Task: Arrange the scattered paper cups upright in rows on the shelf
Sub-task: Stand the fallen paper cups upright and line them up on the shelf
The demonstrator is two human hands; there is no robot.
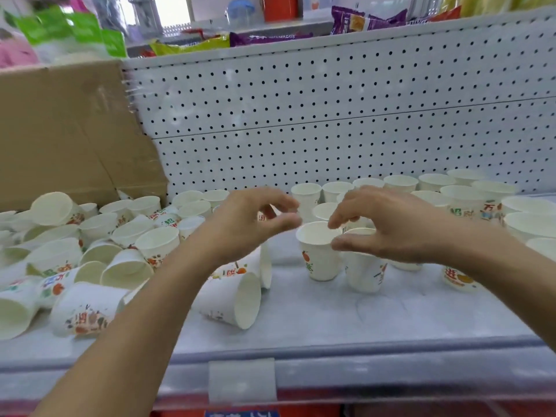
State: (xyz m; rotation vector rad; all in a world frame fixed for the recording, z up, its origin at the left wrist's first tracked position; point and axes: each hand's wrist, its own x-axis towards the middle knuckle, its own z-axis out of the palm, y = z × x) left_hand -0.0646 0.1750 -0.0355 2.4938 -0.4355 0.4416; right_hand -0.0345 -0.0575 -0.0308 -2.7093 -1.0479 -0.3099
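Note:
White paper cups with colourful prints cover the grey shelf [331, 320]. A heap of tipped cups [90, 254] lies at the left, and one cup [231, 299] lies on its side near the middle. Upright cups [400, 183] stand in rows at the back right. Two upright cups [319, 251] [365, 272] stand at the centre. My left hand [249, 224] hovers with curled fingers, holding nothing. My right hand [391, 224] hangs just above the two centre cups, fingers apart, its thumb near their rims.
A brown cardboard box [66, 133] stands at the back left behind the heap. A white pegboard wall [331, 115] backs the shelf. Snack packets [367, 19] sit on the level above. A price-tag holder [242, 380] is on the shelf's front edge.

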